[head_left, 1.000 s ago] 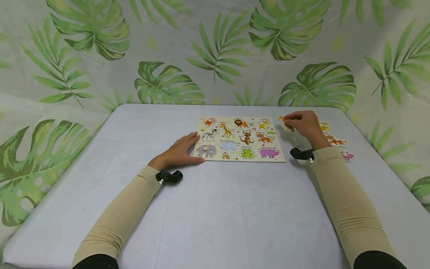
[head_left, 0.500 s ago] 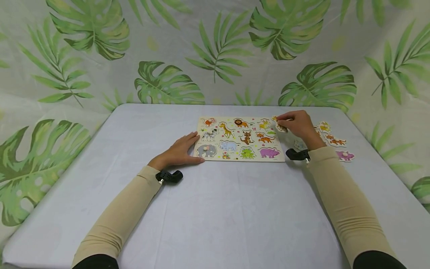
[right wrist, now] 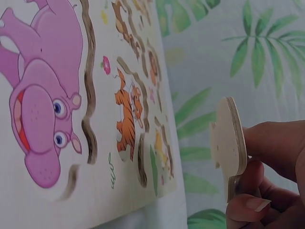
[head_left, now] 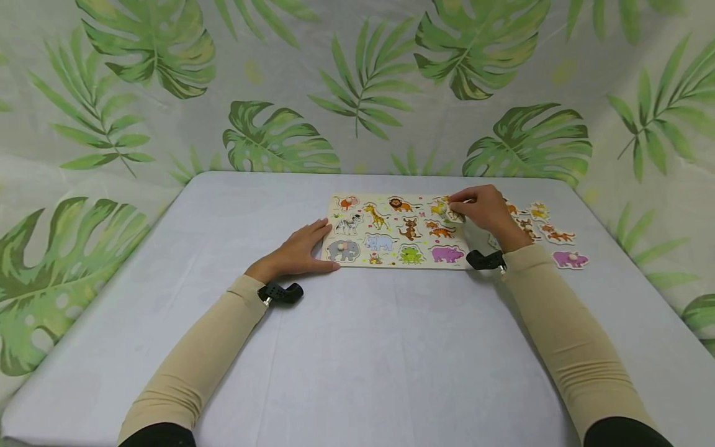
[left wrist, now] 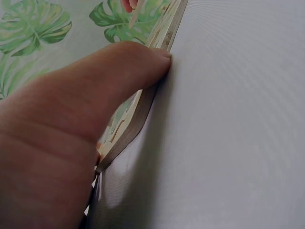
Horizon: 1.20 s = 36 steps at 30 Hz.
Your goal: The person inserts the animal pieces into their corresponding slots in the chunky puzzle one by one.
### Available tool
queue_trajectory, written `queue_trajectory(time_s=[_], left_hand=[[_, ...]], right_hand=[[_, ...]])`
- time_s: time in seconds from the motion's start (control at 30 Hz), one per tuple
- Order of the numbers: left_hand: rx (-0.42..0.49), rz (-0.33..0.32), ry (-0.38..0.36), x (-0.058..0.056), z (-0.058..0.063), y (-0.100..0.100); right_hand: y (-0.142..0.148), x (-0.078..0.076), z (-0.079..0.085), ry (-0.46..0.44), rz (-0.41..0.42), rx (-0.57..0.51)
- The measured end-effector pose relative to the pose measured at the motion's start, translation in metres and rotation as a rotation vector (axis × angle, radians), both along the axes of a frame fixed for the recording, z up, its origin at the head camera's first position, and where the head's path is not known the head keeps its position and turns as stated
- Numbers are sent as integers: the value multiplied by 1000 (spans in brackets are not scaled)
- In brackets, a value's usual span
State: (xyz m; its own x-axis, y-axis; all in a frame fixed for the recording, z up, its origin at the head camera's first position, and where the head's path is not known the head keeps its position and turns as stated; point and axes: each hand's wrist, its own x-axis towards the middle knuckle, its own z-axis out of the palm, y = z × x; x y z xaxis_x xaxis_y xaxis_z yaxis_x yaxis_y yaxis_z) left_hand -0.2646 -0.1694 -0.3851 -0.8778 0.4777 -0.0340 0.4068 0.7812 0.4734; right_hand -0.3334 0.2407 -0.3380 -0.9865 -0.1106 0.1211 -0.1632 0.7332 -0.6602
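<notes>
Head view: left hand (head_left: 303, 249) outspread against a puzzle board (head_left: 386, 257), right hand (head_left: 488, 209) pinched on a wooden piece (head_left: 456, 218).

Held piece (head_left: 456, 217) indistinct, partly hidden

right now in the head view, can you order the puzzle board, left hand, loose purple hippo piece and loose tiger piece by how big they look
1. puzzle board
2. left hand
3. purple hippo piece and tiger piece: too alike to rank
</notes>
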Motion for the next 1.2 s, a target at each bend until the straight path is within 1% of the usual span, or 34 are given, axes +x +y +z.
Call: queue_trajectory(time_s=[0.27,0.43,0.67,0.77,0.9,1.2], left_hand=[[-1,8,-3,0,0,-1],[6,2,7,0,0,-1],[7,-9,12,-2,0,-2],[10,-16,19,-2,0,-2],[7,-13,25,-2,1,-1],[13,-8,22,-1,-3,-2]], right_hand=[[-11,3,6,2,25,7],[-15,5,7,-3,30,-10],[-21,-1,2,1,30,-39],[-24,-2,4,6,26,-34],[-31,-3,7,6,35,-59],[-54,-7,8,41,87,-86]])
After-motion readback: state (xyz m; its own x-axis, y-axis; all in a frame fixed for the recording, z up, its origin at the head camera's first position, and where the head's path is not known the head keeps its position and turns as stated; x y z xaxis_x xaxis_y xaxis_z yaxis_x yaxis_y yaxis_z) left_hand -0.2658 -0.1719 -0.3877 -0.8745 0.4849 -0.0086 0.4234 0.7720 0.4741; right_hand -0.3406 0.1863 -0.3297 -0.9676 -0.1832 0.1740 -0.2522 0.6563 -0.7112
